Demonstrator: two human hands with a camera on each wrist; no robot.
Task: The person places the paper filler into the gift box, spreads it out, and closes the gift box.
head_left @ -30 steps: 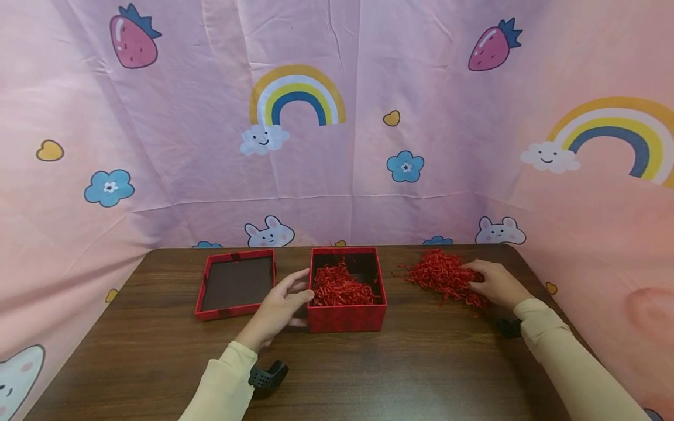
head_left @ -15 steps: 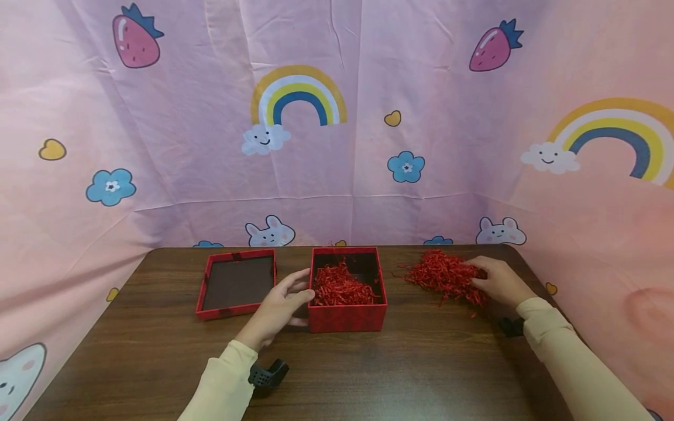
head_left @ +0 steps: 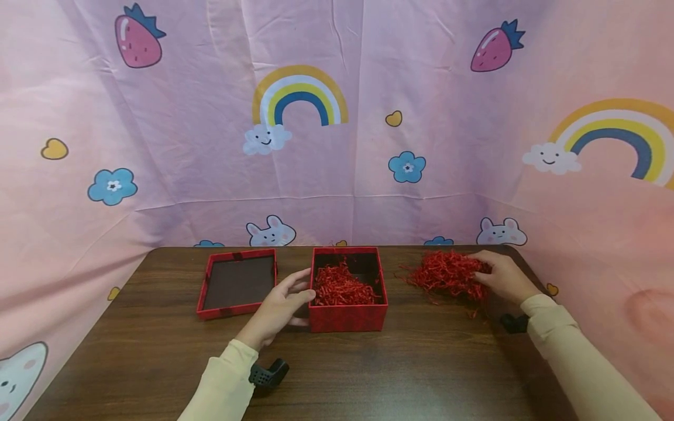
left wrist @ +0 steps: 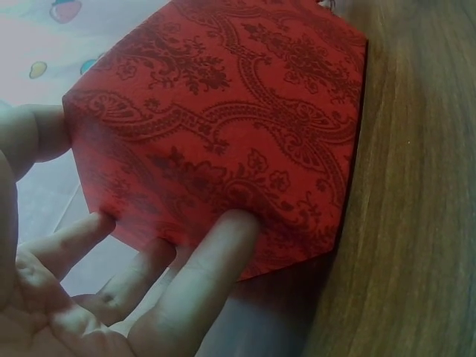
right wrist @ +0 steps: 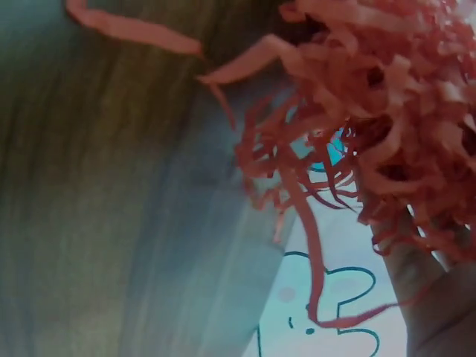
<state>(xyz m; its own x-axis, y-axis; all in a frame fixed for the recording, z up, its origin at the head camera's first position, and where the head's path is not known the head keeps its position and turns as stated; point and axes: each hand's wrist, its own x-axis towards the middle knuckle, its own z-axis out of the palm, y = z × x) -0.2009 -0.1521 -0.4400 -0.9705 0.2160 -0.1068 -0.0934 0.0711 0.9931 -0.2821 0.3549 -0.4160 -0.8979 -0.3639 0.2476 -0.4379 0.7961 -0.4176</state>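
My left hand (head_left: 284,303) rests against the left side of a red patterned box (head_left: 347,318), thumb near the rim. In the left wrist view, spread, fairly straight fingers (left wrist: 201,275) touch its red patterned wall (left wrist: 245,134). Red shredded paper (head_left: 342,286) lies inside the box, filling its left and front part. Off to the right, my right hand (head_left: 505,275) grips a loose clump of red shredded paper (head_left: 447,272) from its right side. In the right wrist view the crinkled strips (right wrist: 401,126) mostly cover the fingertips; one long strand dangles.
The box's lid (head_left: 239,283), dark inside and red-rimmed, lies upturned left of the box. Everything stands on a dark wooden table (head_left: 400,374). A pink and purple printed cloth (head_left: 358,193) hangs close behind the table and along its sides.
The right hand has shifted slightly right and away from me, gathering the shredded paper, whose clump has changed shape. Left hand, box and lid stay in place.
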